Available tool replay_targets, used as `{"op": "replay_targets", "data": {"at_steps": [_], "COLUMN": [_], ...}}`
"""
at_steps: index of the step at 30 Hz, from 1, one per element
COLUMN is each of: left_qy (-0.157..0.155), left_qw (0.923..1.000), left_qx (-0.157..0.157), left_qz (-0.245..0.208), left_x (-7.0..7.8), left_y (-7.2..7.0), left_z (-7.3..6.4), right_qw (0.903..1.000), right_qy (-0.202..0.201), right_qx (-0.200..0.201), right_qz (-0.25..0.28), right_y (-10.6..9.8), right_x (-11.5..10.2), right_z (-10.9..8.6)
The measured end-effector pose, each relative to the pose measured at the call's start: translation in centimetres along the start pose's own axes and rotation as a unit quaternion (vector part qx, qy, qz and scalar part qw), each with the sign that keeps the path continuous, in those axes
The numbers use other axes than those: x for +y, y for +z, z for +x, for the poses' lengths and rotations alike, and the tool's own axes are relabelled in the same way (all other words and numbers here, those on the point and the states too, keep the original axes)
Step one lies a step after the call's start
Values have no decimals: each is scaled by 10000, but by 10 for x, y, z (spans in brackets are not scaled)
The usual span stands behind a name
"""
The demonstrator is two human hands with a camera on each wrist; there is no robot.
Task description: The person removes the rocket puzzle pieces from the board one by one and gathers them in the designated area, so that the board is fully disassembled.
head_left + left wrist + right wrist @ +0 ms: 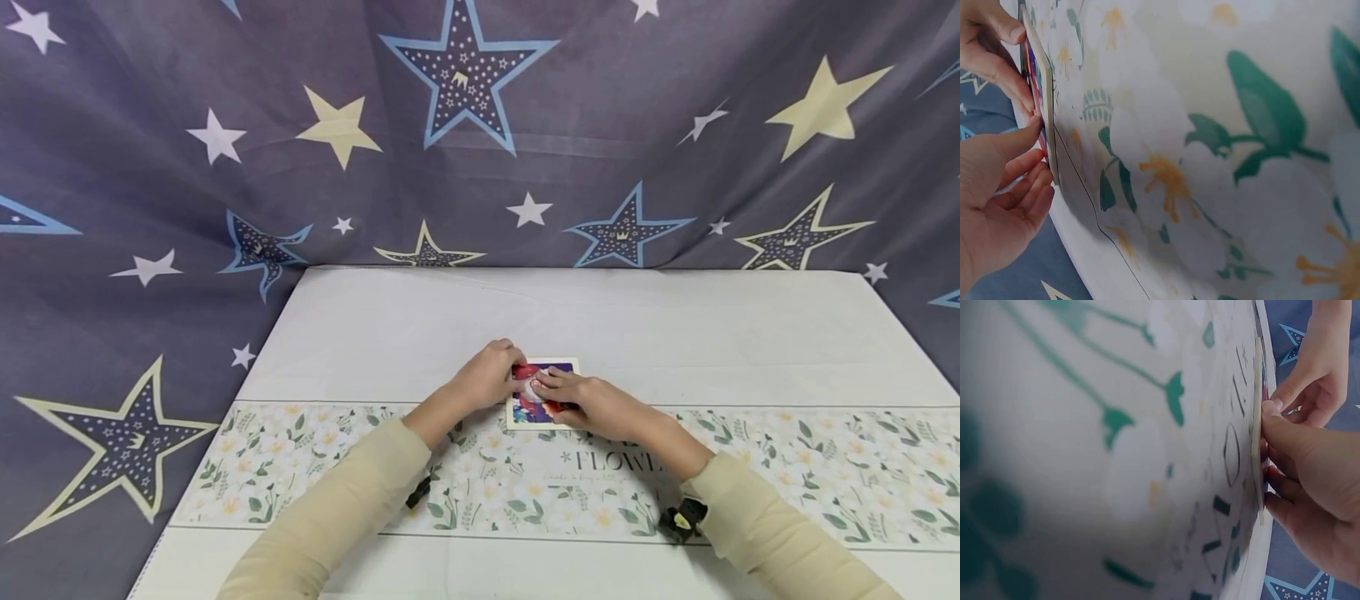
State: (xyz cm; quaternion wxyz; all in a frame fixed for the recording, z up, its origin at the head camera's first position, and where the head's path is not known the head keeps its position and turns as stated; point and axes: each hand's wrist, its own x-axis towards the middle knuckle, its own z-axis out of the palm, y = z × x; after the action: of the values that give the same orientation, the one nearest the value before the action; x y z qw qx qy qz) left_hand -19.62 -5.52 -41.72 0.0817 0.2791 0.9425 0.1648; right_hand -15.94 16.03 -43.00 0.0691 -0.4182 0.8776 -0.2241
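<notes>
A small flat picture board point(531, 416) with a cream border lies on the white and floral table cover. Its picture is dark blue, red and white, and partly hidden under the fingers. At the board's left side, my left hand point(488, 377) holds the edge with bent fingers and thumb. Across the right part of the picture, my right hand point(602, 406) lays its extended fingers on the surface. The left wrist view shows the board's thick pale edge point(1048, 94) side-on, with the left thumb touching it. In the right wrist view the right thumb and fingertips touch the board point(1257, 434).
The table cover point(420, 321) has a floral band point(300, 450) with black lettering across it. A dark star-patterned cloth point(480, 192) hangs behind the table and down the left side. Dark devices are strapped below both sleeves, close to the table.
</notes>
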Motion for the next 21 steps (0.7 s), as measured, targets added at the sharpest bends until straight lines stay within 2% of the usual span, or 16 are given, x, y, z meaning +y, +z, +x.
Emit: {"op": "replay_targets", "data": {"at_steps": [5,12,21], "left_qy": [-237,-738,-1098], "left_qw": [9997,9969,9925], "left_qx": [-42,-165,-407], "left_qz": [-85,-238,-346], "left_x": [2,8,13], "left_y": [-2,-7,-12], "left_z": [5,9,16], "right_qw": [10000,9999,9999], "right_qy": [14,65,68], "right_qx": [41,91,129], "right_qz": [19,-21,60], "right_y": [0,0,1], "right_x": [-1,-3,-3], "right_z": [1,1,0]}}
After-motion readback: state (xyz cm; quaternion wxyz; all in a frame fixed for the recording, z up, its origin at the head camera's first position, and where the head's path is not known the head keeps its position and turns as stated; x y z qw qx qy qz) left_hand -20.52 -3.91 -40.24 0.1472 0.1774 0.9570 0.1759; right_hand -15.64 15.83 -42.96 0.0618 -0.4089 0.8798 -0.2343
